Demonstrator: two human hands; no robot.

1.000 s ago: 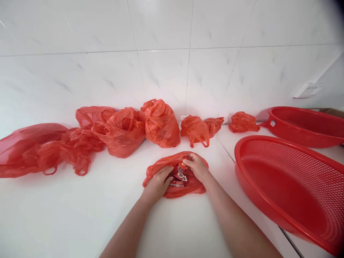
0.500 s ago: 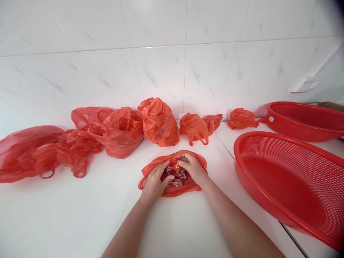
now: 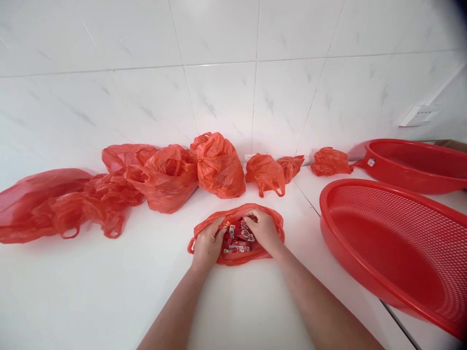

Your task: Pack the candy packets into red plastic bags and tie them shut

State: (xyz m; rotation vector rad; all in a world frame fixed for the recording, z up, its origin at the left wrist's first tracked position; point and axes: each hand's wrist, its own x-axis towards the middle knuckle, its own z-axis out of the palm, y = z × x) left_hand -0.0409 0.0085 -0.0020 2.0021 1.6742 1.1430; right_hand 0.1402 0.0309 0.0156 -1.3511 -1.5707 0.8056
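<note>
An opened red plastic bag lies on the white surface, with several small red packets bearing white lettering inside. At the bag's left side my left hand reaches in, thumb apart from the fingers. By its fingertips lies a red packet with gold print. From the right, my right hand reaches in, thumb and forefinger pinched together at the edge of a red packet with white lettering. Its other fingers are curled and partly hidden.
Several knotted or crumpled red plastic bags line the tiled wall. On the right stand a large red perforated basket and, behind it, a red basin. A white wall socket is above the basin.
The gold-printed packet has left my right fingers and now lies farther left, by my left fingertips. My right fingers have moved to another packet. My left thumb has drawn back towards its fingers.
</note>
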